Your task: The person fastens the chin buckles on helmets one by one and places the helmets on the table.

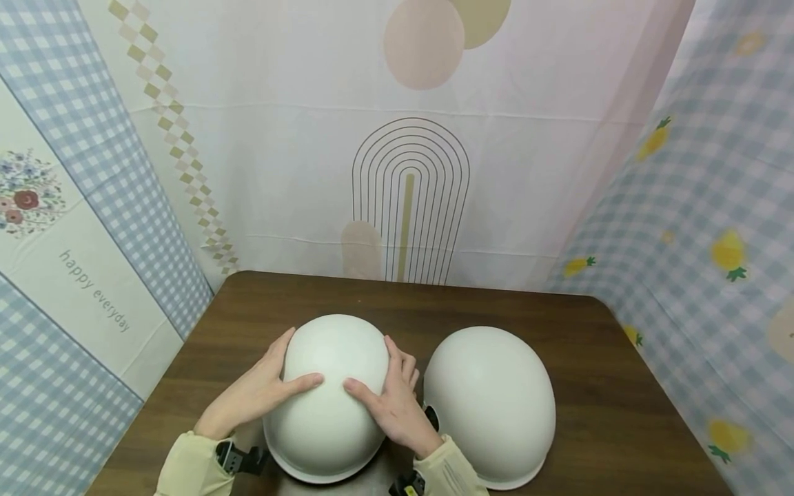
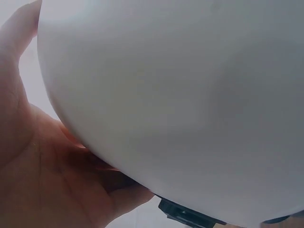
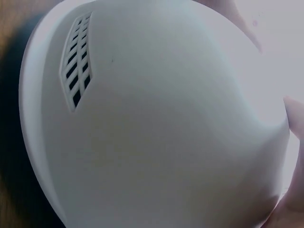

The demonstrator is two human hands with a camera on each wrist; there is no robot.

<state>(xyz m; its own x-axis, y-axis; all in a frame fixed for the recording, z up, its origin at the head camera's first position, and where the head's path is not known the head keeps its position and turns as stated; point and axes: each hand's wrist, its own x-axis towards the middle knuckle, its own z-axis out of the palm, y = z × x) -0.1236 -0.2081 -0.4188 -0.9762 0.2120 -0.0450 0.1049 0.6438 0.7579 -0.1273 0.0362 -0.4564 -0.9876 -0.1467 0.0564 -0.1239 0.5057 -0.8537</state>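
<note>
Clearly, both hands hold a white helmet [image 1: 331, 417] near the front edge of the dark wooden table [image 1: 614, 393], left of the middle. Its crown faces up and away from the person, the rim lies toward the person, and from above its longer axis runs roughly front to back. A slatted vent grille [image 3: 78, 61] shows close beside the rim in the right wrist view. Whether that rim touches the wood, I cannot tell.

The left hand [image 1: 263, 386] comes in from the lower left, its fingers set along the left flank and its thumb laid sideways over the shell. From the other side, the right hand [image 1: 393, 403] mirrors it: fingers wrap the right flank and the thumb slants up and inward. Both hands are spread wide around the dome, thumb tips near each other yet apart. Pale yellow sleeves [image 1: 195, 467] cover the forearms, black devices [image 1: 238, 458] strapped at the wrists.

Just beside the right hand sits a second white helmet [image 1: 493, 406], also crown up, rim toward the person.
</note>
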